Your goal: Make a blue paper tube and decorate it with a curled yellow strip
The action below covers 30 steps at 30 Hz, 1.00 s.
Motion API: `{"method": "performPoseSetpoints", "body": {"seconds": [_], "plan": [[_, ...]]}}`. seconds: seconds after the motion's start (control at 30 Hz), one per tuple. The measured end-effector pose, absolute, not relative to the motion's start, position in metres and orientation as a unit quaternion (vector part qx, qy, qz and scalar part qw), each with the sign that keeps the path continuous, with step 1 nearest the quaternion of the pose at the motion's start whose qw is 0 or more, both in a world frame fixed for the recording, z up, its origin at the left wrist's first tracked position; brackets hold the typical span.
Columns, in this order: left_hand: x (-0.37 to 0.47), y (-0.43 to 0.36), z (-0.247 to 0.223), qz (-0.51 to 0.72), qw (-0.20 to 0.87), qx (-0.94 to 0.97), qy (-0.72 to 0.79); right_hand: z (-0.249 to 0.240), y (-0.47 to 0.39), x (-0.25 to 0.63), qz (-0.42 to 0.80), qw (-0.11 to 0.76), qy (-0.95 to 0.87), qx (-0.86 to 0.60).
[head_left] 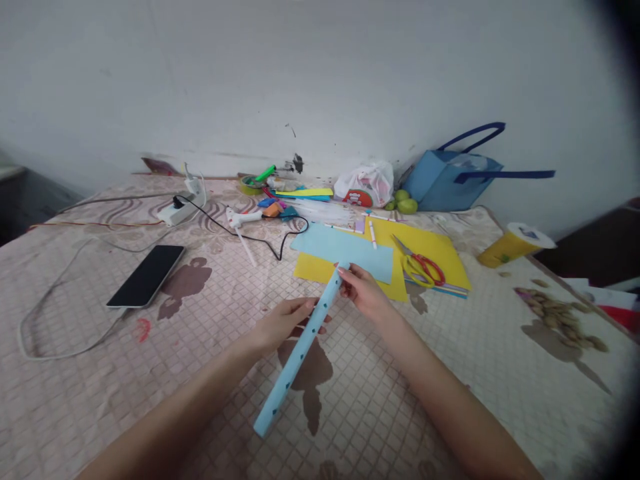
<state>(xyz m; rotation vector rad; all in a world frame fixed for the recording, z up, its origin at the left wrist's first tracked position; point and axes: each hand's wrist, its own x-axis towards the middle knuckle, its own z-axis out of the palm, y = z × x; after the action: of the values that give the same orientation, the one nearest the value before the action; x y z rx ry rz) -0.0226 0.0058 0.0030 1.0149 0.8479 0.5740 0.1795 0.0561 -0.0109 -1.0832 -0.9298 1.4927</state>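
Observation:
A long light-blue paper tube (pixel 300 352) with a row of dark spots along it slants across the middle of the view, its near end low and left. My left hand (pixel 290 320) is closed around its upper half, thumb on top and fingers behind. At the far end, my right hand (pixel 363 288) grips the tube between thumb and fingers. Just beyond lie a light-blue sheet (pixel 345 248) and yellow sheets (pixel 435 243). Scissors with red and yellow handles (pixel 420 263) rest on the yellow sheets, near a white marker (pixel 373 235).
A phone (pixel 146 277) on a charging cable lies left, near a power strip (pixel 183 207). A white glue gun (pixel 243 217) trails a black cord. At the back stand a plastic bag (pixel 367 183) and a blue bag (pixel 440 180). A yellow canister (pixel 513 245) and peanuts (pixel 560 319) sit right.

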Motion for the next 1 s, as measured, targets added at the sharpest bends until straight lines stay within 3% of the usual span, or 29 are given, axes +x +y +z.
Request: {"method": "performPoseSetpoints", "body": {"seconds": [0.2, 1.0], "plan": [[-0.0242, 0.0086, -0.0017, 0.254, 0.808, 0.407, 0.34, -0.0107, 0.052, 0.1783, 0.626, 0.506, -0.373, -0.462], [-0.024, 0.0122, -0.0054, 0.295, 0.852, 0.275, 0.335, -0.0185, 0.0517, 0.1798, 0.6, 0.524, -0.356, -0.488]]}}
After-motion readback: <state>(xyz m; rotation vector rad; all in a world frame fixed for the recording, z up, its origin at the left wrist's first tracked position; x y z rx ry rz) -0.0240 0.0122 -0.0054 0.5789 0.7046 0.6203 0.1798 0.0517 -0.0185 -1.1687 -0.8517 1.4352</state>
